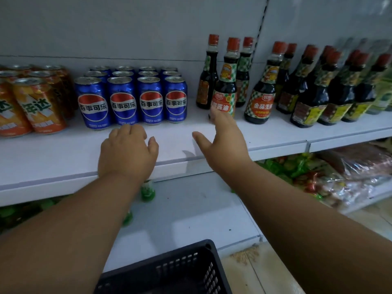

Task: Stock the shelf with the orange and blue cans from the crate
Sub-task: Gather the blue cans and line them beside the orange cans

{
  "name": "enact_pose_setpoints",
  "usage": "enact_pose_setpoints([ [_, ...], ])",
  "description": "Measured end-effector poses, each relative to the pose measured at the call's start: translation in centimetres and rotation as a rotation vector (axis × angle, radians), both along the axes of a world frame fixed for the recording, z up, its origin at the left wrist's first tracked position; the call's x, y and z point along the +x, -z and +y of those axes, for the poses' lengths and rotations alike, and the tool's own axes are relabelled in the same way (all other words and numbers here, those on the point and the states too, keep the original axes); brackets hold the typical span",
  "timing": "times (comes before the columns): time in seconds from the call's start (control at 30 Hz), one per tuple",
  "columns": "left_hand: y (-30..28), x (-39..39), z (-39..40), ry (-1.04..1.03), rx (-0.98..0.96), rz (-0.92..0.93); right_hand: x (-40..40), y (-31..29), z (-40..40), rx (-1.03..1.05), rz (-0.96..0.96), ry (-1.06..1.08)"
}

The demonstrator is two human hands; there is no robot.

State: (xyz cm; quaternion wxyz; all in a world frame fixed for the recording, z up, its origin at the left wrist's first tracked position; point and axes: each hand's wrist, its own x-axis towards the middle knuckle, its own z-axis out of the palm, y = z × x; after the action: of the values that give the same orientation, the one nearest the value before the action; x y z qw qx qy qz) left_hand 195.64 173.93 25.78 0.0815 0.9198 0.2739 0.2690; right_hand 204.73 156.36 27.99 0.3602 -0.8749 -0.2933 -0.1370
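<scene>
Your left hand (127, 151) hangs before the blue cans (131, 98), fingers loosely curled (empty); right hand (222, 141) beside them, fingers spread.

We read 百事可乐 in white across the red, white and blue roundel on each of the four front blue cans (132, 98), with small print below it too blurred to make out. The orange cans (39, 105) show large green characters, of which 达 is clear. One soy sauce bottle (224, 90) carries 酱油 on its label and 380 higher up; its neighbour (262, 96) reads 金品生
</scene>
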Motion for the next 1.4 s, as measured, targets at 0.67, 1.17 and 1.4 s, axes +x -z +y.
enact_pose_setpoints([
  [0.67,10.3,1.2,-32.0,0.844,-0.077,0.041,-5.6,18.1,-30.5,0.124,0.23,0.402],
  [1.17,22.4,5.8,-46.2,1.142,-0.066,0.497,0.4,39.9,-46.2,-0.266,0.578,0.763],
  [1.4,23.9,6.4,-47.8,1.156,-0.064,0.626,2.1,44.2,-50.0,-0.509,0.789,0.747],
])
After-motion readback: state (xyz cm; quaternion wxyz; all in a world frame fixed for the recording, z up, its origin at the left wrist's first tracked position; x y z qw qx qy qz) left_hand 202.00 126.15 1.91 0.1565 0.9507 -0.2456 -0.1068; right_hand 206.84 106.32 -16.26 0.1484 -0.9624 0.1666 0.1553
